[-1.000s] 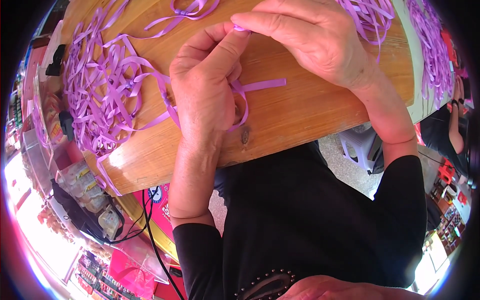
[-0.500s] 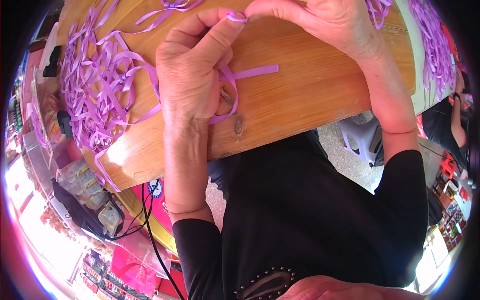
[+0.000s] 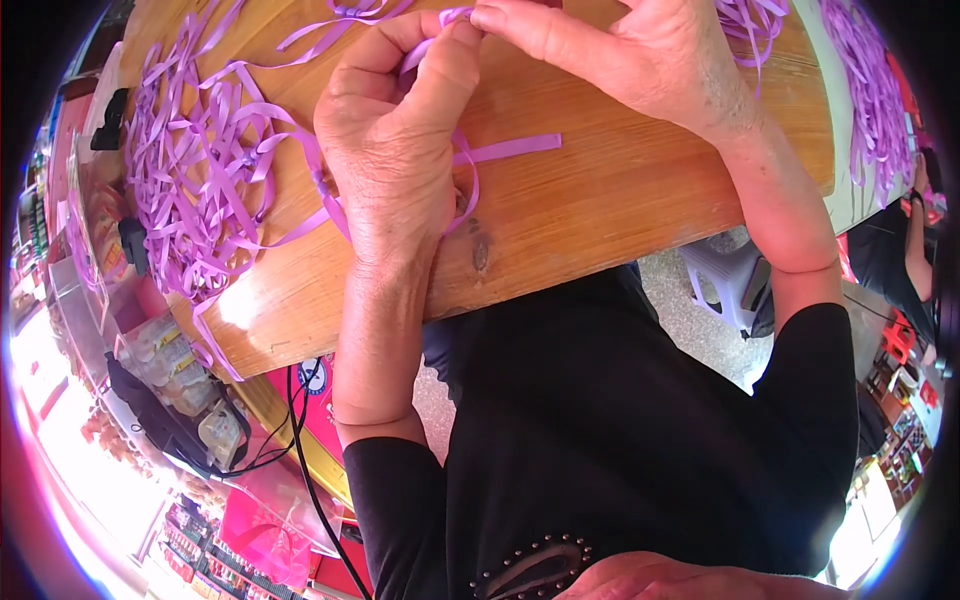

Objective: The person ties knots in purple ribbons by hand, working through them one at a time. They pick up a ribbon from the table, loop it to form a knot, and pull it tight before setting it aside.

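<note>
My left hand [image 3: 395, 150] is closed on a purple ribbon strip [image 3: 505, 150], whose loose end lies flat on the wooden table [image 3: 600, 210]. My right hand [image 3: 620, 60] pinches the same ribbon at the top, fingertips meeting my left thumb near the upper edge of the view. The ribbon loops around under my left palm. A large tangled pile of purple ribbons [image 3: 200, 180] lies on the table just left of my left hand.
More purple ribbons [image 3: 870, 90] lie at the table's far right. A white plastic stool [image 3: 725, 290] stands on the floor below the table edge. Black cables [image 3: 300, 450] and packaged goods [image 3: 170, 370] sit at lower left. Another person [image 3: 915, 250] is at the right rim.
Both hands have shifted up toward the top of the view, and the ribbon's loose end has followed them across the table.
</note>
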`<state>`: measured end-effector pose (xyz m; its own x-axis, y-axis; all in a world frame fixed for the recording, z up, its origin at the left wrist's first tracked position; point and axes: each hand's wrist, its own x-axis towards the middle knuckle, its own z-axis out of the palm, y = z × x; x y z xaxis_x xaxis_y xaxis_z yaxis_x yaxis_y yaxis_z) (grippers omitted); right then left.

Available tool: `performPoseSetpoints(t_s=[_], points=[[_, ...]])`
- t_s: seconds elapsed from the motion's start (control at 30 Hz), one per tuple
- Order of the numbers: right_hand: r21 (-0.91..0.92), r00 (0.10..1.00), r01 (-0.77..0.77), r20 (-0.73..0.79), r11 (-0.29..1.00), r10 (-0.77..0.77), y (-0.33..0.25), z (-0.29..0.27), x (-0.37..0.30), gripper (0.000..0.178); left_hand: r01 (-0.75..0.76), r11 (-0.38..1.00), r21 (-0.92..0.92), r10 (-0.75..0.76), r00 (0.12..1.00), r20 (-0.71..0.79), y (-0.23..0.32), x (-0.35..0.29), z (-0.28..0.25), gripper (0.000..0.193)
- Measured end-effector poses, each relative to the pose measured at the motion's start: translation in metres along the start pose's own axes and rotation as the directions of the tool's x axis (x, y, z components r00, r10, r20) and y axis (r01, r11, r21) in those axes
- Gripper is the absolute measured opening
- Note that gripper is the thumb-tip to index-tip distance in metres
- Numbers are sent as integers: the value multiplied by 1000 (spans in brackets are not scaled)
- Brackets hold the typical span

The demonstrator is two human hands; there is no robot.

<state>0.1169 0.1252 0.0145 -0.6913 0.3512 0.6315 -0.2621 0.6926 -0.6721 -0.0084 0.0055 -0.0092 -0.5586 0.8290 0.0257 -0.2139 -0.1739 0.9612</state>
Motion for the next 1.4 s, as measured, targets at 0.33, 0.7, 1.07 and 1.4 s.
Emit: performPoseSetpoints(t_s=[0.33, 0.7, 1.07, 1.4], points=[[397, 771, -629, 215, 668, 599, -5, -4, 3, 15, 244, 883, -400, -146, 955, 260, 1, 2, -3, 11], [68, 974, -225, -22, 972, 227, -32, -3, 7, 11, 237, 850, -471, -156, 966, 206, 2, 0, -5, 11], [211, 949, -313, 101, 926, 298, -31, -13, 11, 9, 201, 907, -369, -158, 977, 144, 6, -5, -6, 13], [392, 969, -246, 75, 887, 235, -2, -8, 4, 9, 18, 997, -74, -12, 997, 80, 12, -10, 12, 13]])
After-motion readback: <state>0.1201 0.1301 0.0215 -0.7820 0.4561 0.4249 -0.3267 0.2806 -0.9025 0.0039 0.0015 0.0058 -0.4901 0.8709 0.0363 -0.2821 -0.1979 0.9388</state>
